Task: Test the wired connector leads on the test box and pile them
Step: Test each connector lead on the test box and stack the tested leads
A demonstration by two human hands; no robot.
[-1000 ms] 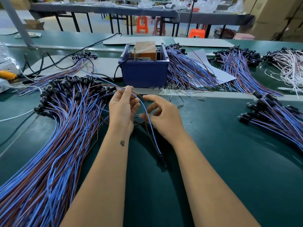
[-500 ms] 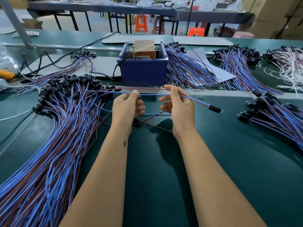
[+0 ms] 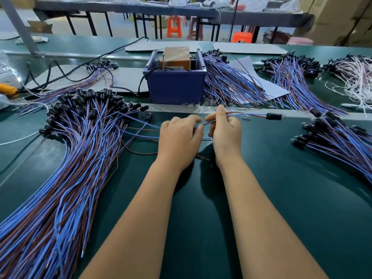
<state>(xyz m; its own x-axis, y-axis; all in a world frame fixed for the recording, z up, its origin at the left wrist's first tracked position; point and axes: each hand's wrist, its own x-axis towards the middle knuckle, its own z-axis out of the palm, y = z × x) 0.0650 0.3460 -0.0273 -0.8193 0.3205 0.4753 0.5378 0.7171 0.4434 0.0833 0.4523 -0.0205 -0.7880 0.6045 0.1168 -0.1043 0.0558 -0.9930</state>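
My right hand [image 3: 225,133] pinches a blue-and-brown wired lead [image 3: 249,115] whose black connector [image 3: 274,116] points right, level above the table. My left hand [image 3: 179,137] sits close beside it, fingertips on the same lead's wires near the right thumb. The test box [image 3: 176,59], an orange-brown block, stands inside a blue bin [image 3: 175,87] straight beyond my hands. A large pile of leads [image 3: 76,141] fans out on the left. Another pile [image 3: 338,137] lies on the right.
More lead bundles lie behind the bin at right [image 3: 231,83] and far right [image 3: 291,77], plus white wires [image 3: 358,81]. A black cable [image 3: 80,69] crosses the back left. A metal strip [image 3: 181,107] runs across the green table [image 3: 201,198].
The lead was swung up from hanging near the table to level, connector pointing right. Both hands then drew together, the right hand sliding left along the wires.
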